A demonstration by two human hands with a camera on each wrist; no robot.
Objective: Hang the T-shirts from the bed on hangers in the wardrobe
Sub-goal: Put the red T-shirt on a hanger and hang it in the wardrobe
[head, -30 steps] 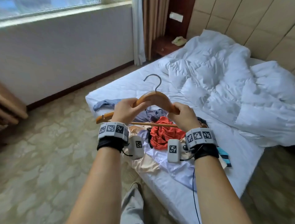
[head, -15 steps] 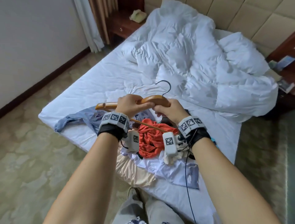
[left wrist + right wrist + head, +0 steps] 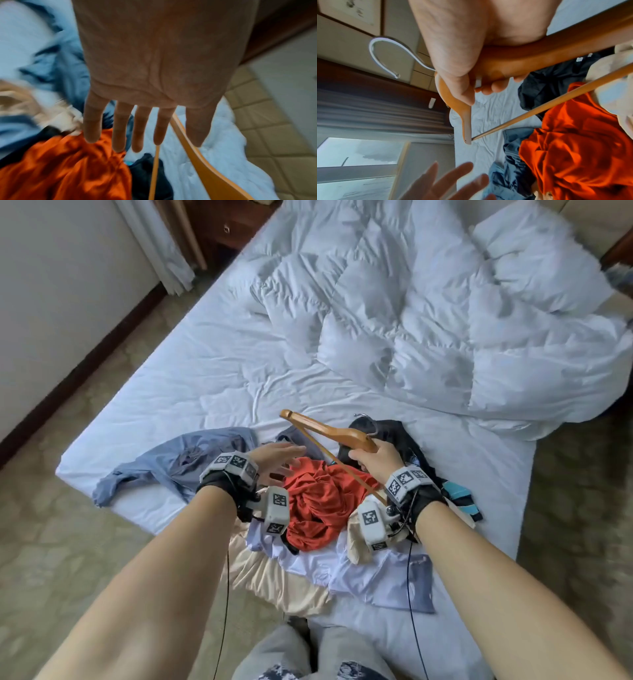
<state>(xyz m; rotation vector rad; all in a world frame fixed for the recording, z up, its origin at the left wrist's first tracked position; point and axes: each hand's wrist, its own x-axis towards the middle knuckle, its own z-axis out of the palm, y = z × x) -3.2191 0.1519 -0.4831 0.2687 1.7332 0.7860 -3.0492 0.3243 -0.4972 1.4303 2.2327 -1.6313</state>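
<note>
Barely begun: one wooden hanger point(image 3: 337, 433) in hand, no T-shirt on it yet.
Head view: right hand point(image 3: 375, 461) grips the hanger near its neck; left hand point(image 3: 275, 459), fingers spread and empty, hovers over the orange T-shirt point(image 3: 317, 505) heaped on the bed point(image 3: 212, 378) beside that grip. Left wrist view: straight fingers point(image 3: 118, 129) just above orange cloth. Right wrist view: fingers curled round the hanger point(image 3: 513, 65), its hook point(image 3: 388, 54) free; the wardrobe is unseen.
</note>
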